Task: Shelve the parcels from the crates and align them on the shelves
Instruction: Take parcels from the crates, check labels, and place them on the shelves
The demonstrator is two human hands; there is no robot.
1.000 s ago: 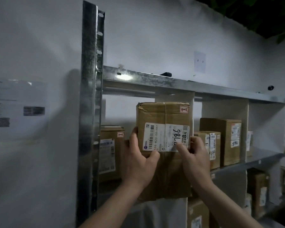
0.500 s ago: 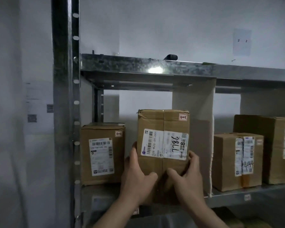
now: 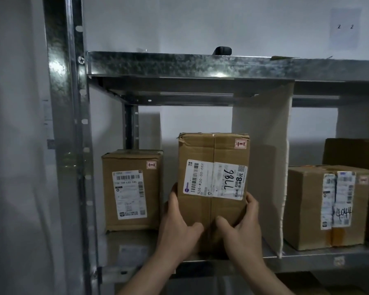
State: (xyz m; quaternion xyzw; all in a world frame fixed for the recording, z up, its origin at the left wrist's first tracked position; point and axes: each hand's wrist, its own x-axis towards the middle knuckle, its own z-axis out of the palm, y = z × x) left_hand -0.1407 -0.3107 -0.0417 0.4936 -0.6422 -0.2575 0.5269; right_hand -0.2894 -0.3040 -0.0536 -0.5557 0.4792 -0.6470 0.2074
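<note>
A tall brown cardboard parcel (image 3: pixel 213 150) with a white label marked 7786 stands upright at the front of the metal shelf (image 3: pixel 307 257). My left hand (image 3: pixel 178 228) grips its lower left side, and my right hand (image 3: pixel 241 226) grips its lower right corner. A shorter labelled parcel (image 3: pixel 132 190) sits to its left, a small gap away. A white divider panel (image 3: pixel 264 167) stands close on its right. Whether the parcel's base rests fully on the shelf is hidden by my hands.
Past the divider, a parcel (image 3: pixel 326 207) marked 4044 sits in front of a larger box (image 3: pixel 354 152). The upper shelf (image 3: pixel 200 63) carries a small dark object (image 3: pixel 223 50). A galvanised upright post (image 3: pixel 64 124) bounds the bay on the left.
The parcel has gone from being held up in front of the shelf to lower and deeper in the bay between the left parcel and the divider. My view moved closer and squarer to the rack.
</note>
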